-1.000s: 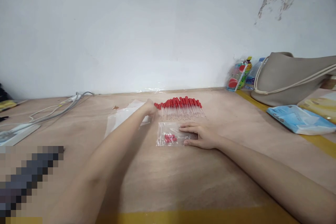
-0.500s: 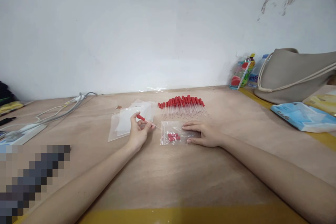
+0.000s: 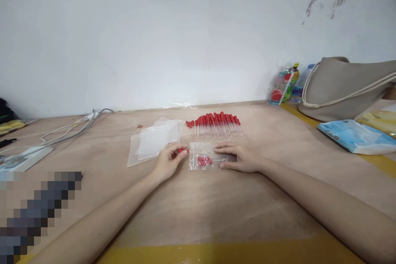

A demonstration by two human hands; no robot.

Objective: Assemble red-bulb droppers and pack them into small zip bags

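Note:
Between its thumb and fingers, my left hand [image 3: 170,160] pinches a red-capped dropper [image 3: 182,150] at the left end of a clear zip bag [image 3: 216,164]. Several red caps [image 3: 204,161] show inside that bag. My right hand [image 3: 236,157] lies on the bag's right part, its fingers apart and holding nothing. Just behind the bag is a row of droppers [image 3: 216,119] with red tops and thin clear stems pointing toward me. A stack of flat translucent bags [image 3: 151,142] lies behind my left hand.
Cables [image 3: 83,126] and a power strip [image 3: 34,157] lie at the left. At the right are bottles [image 3: 283,86], a grey bag [image 3: 346,86] and a blue packet [image 3: 355,136]. A white wall [image 3: 154,41] rises behind the table [image 3: 185,214].
My left hand has moved right and toward the bag, and the dropper's red top has moved down to the bag's left end. My right hand has stayed in place.

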